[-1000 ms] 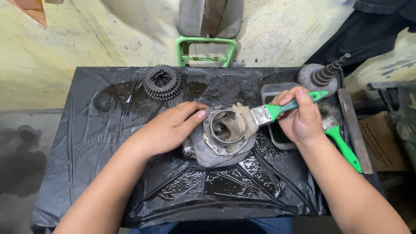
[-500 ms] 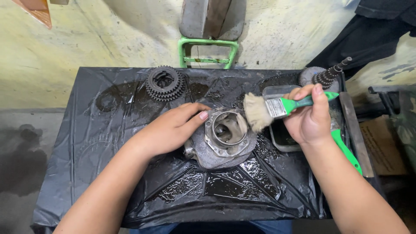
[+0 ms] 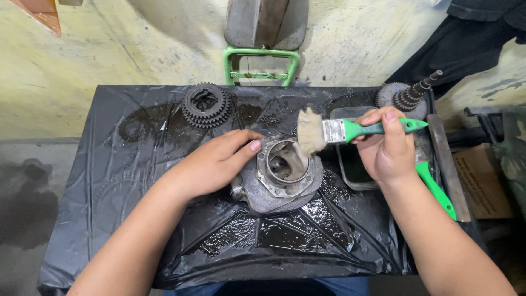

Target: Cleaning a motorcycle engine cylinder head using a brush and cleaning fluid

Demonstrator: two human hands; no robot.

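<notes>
The person is in the middle of brushing a metal housing (image 3: 278,175) clean, by the look of it. It sits in the middle of a table covered in wet black plastic (image 3: 137,181). The left hand (image 3: 211,161) lies over the housing's left side, fingers curled loosely against its rim to steady it. The right hand (image 3: 386,145) is closed around the green handle of a paintbrush (image 3: 350,130), whose pale, soaked bristles hang just above the housing's far right rim, at the mouth of the round bore.

I'd judge the next stroke calls for the bristles to go down into the bore while the left hand keeps the part from turning on the slick sheet.

The housing is dull grey, with a wide flange, a raised ring around the opening, and a greasy, wet sheen.

A dark tray (image 3: 353,164) stands just right of it, under the brush hand. A gear cluster (image 3: 206,104) lies far left, a geared shaft (image 3: 408,96) far right, and a second green-handled tool (image 3: 435,189) by the right wrist.
</notes>
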